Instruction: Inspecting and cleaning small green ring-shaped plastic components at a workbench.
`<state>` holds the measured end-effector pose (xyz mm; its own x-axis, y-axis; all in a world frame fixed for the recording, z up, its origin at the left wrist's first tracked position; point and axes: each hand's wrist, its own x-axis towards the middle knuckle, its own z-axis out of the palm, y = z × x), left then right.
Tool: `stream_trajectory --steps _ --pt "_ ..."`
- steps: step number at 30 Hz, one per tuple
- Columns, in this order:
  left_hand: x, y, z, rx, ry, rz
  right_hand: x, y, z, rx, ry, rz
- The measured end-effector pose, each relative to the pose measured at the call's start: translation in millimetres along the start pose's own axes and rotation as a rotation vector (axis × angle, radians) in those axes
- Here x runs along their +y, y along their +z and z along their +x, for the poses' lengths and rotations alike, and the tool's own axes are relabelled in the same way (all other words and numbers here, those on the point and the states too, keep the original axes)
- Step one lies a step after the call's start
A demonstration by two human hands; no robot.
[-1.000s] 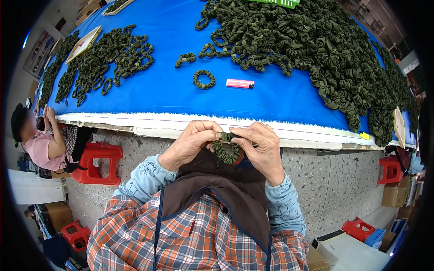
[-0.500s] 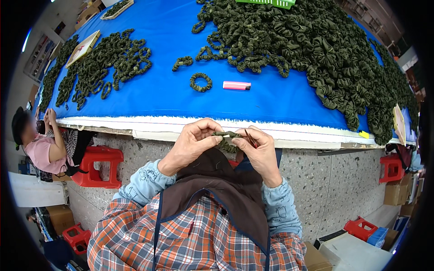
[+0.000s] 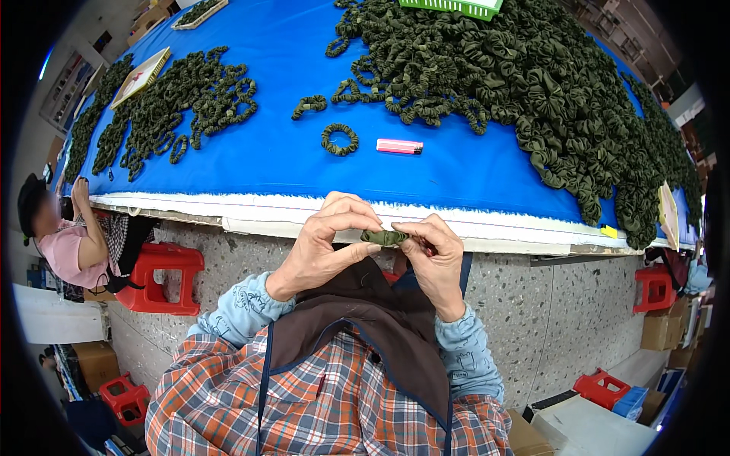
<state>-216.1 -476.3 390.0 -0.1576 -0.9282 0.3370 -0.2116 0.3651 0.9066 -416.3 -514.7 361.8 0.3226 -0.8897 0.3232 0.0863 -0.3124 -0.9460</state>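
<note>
In front of my body, at the table's near edge, a dark green scrunchie (image 3: pixel 382 238) is held between both hands. My left hand (image 3: pixel 327 242) is closed on its left end, thumb below and fingers above. My right hand (image 3: pixel 437 258) pinches the right end. Something small and red shows inside the right palm, mostly covered by the fingers. Beyond the hands, a single scrunchie ring (image 3: pixel 325 142) lies on the blue tabletop (image 3: pixel 266 163). To its right is a pink lighter (image 3: pixel 397 145) with a dark end.
A large heap of green scrunchies (image 3: pixel 547 99) covers the right side, with a green basket (image 3: pixel 471 7) at the back. Another pile (image 3: pixel 182 99) lies left, near a shallow tray (image 3: pixel 142 77). At far left a co-worker (image 3: pixel 72 247) sits by a red stool (image 3: pixel 169 280).
The scrunchie has turned between my fingers, and the pale bit on it is out of sight. A dark pointed tip by my right fingers no longer shows.
</note>
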Motion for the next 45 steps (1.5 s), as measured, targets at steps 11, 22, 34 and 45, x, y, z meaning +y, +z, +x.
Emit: stream_trajectory --steps 11,22,34,45 --pt "-1.7 1.2 -3.5 0.225 0.118 0.268 -28.7 10.5 2.8 0.051 -0.077 -0.167" --pt "-5.4 -0.4 -5.9 0.248 0.102 0.228 -24.4 14.7 5.2 0.078 -0.357 -0.682" --pt "-5.9 0.1 -6.0 0.216 0.090 0.199 -19.1 10.2 5.7 0.020 -0.294 -0.535" --pt "-10.0 9.3 -8.5 0.035 -0.161 -0.390 -6.1 14.7 0.2 -0.056 0.047 0.142"
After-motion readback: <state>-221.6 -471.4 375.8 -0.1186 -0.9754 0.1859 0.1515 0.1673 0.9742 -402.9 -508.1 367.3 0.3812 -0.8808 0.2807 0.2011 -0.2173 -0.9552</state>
